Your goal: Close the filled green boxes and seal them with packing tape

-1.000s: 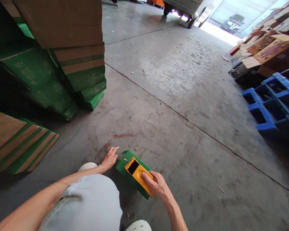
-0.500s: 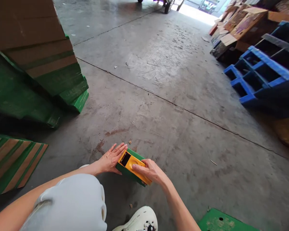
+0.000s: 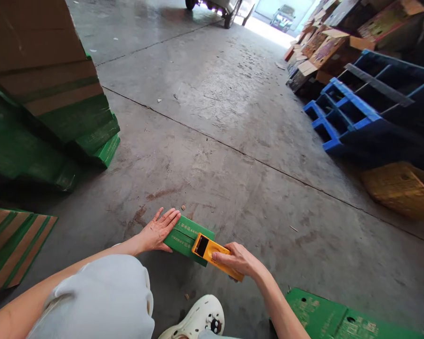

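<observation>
A small green box with printed lettering rests near the floor, low in the middle of the head view. My left hand lies against its left end, with the fingers stretched out. In my right hand is a yellow tool with a dark window at its front end. Its front end is over the right part of the box; whether it touches the box I cannot tell. My right thumb lies on top of the tool, and the other fingers are mostly hidden beneath it.
Stacked green and brown cartons stand at the left, a striped carton below them. Blue pallets, open boxes and a brown box are at the right. Flat green cardboard lies at lower right. A vehicle stands far off.
My right hand has drawn the yellow tool rightward along the box, uncovering its printed top. My left hand has stayed at the box's left end. The view has shifted slightly right.
</observation>
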Motion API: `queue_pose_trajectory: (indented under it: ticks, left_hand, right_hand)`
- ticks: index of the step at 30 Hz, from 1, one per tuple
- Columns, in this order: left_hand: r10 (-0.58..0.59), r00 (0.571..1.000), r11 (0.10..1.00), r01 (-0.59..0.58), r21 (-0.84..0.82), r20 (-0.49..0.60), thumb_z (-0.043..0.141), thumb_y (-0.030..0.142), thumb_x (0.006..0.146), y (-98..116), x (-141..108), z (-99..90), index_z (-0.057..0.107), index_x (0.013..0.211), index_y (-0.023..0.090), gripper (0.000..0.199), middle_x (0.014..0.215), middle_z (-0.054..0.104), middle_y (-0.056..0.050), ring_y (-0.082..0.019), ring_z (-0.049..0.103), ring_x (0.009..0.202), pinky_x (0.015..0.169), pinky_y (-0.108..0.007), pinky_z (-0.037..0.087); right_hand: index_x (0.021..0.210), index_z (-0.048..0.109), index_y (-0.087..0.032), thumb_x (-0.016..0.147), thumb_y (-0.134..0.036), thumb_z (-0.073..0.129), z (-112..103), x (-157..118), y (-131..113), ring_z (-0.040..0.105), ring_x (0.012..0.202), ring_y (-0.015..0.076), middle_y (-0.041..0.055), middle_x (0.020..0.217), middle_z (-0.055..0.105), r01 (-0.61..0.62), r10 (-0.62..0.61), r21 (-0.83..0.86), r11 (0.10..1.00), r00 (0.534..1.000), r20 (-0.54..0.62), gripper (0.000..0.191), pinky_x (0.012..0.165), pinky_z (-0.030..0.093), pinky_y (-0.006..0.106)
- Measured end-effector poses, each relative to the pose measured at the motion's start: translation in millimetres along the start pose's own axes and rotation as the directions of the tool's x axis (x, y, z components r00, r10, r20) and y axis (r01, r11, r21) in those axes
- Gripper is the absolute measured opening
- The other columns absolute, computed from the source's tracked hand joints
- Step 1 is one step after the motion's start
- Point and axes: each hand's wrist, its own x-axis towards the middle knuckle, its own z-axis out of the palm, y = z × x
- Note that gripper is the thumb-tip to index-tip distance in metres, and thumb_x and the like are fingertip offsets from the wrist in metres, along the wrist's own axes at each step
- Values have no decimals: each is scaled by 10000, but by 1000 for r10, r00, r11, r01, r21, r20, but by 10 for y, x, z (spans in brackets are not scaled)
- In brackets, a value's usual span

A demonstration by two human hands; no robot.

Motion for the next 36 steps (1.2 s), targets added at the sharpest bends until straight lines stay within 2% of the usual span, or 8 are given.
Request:
queue_pose_trajectory:
  ticks: [5,8,12,18,23,27,32,36]
  left_hand:
    - [4,1000,1000,-4,24,17,926,601,605,167,135,20,26,1705,94,1509,1739,199,-284,-436,98,1638,1311,-622,-35]
    - [99,994,995,-100,4,46,969,516,516,378,327,106,16,1699,80,1581,1753,132,-283,-451,62,1638,1321,-591,-6]
    - [191,981,981,-189,-35,47,866,466,644,560,474,159,62,1700,80,1383,1742,209,-265,-449,157,1619,1322,-577,-27]
    - [222,975,973,-220,-67,29,751,481,727,523,438,76,134,1697,87,1215,1693,327,-254,-451,260,1574,1322,-576,9]
    - [230,973,970,-227,-89,20,744,475,730,518,436,53,153,1695,96,1194,1690,337,-245,-448,268,1572,1322,-568,32]
    - [217,976,973,-213,-92,34,756,478,713,530,444,51,139,1700,117,1219,1697,330,-229,-442,261,1577,1320,-570,45]
    - [220,975,974,-217,-69,38,752,476,722,542,444,43,153,1698,105,1204,1691,336,-234,-437,255,1580,1323,-563,35]
    - [217,976,974,-214,-75,33,751,484,724,550,440,37,169,1699,121,1192,1689,343,-224,-442,266,1573,1323,-565,42]
  right_hand:
    - [691,590,-189,863,-633,631,25,85,-3,486,601,134,0,653,539,14,-15,-42,999,1000,-12,478,519,257,270]
    - [683,585,-190,854,-637,653,28,121,0,468,596,129,-8,647,524,-1,1,-49,999,1000,-9,484,521,259,271]
    - [652,534,-196,838,-664,662,88,172,-2,450,609,126,-14,635,499,-4,3,-24,1000,1000,-18,519,529,262,268]
    - [679,552,-205,828,-676,639,129,-7,191,449,621,136,-11,649,508,42,-43,35,998,999,5,501,531,260,272]
    - [699,570,-207,804,-697,619,-67,-377,738,424,604,137,-6,656,529,-48,45,62,997,998,38,504,514,239,278]
    - [687,555,-203,800,-677,612,-99,-459,1068,423,594,133,-3,651,523,-133,133,27,991,991,10,490,510,233,280]
    - [678,536,-203,787,-724,607,-10,-356,1102,467,614,141,13,671,556,-144,144,9,990,989,-21,537,523,249,277]
    - [655,538,-203,803,-648,635,-27,-348,1028,493,617,147,14,656,571,-158,158,15,987,987,-17,480,525,255,277]
